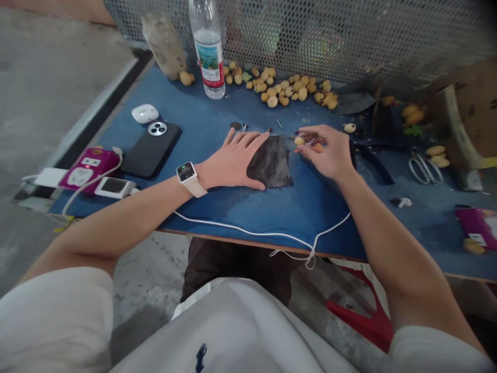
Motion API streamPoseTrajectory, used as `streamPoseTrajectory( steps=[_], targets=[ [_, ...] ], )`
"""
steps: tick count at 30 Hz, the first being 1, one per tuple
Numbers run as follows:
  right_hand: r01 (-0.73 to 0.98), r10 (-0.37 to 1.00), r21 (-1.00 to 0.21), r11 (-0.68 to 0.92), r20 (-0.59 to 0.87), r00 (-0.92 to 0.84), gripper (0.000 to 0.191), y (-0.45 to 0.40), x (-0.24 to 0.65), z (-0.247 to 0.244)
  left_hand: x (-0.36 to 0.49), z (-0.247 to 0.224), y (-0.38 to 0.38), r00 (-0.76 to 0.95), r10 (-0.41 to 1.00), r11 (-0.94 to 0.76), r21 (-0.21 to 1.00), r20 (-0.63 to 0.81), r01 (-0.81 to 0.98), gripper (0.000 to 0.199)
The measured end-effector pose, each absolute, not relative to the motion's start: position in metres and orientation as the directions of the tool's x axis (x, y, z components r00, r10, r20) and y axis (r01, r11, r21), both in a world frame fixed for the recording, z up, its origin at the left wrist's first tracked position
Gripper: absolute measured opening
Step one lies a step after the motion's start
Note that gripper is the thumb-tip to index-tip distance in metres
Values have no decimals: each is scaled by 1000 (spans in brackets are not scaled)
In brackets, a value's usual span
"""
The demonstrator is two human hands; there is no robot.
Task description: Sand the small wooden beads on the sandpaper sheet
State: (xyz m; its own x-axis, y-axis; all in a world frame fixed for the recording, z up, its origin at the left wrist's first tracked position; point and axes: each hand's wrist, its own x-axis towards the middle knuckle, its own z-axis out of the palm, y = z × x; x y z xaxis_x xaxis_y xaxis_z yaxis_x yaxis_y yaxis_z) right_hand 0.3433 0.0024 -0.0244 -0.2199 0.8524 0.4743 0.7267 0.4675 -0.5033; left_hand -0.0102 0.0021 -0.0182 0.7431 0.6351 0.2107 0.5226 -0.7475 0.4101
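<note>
My left hand [243, 159] lies palm down with fingers spread, pressing the left part of a dark flat sheet [276, 161] whose material I cannot make out. A watch with a pale strap [191, 178] is on that wrist. To the right of the sheet, my right hand [328, 153] is closed, a small round tan gourd [299, 141] between thumb and fingertips. Small dark red and orange bits show beneath its fingers, partly hidden. Beyond the left fingertips lie a dark disc [235, 125] and a small metal piece [245, 127].
Many tan gourds [287, 89] line the back by a perforated metal panel [349, 41], with a water bottle [209, 62]. Left are a phone [151, 150] and power strip [83, 168]; right, pliers [375, 163] and scissors [425, 168]. A white cable [248, 230] crosses the front edge.
</note>
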Motion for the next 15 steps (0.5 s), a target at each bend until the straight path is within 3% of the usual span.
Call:
streamPoseTrajectory(
  steps=[2,8,15],
  targets=[
    [735,855,-506,450,482,-192,47,-1,348,-24,-9,-16,1,721,634,-756,420,279,502,139],
    [728,831,-431,533,428,-355,41,-6,339,-23,-11,-12,9,553,679,-723,570,484,389,79],
    [607,863,-616,503,399,-311,54,-13,320,-24,-10,-5,11,450,753,-651,642,481,404,80]
  ],
)
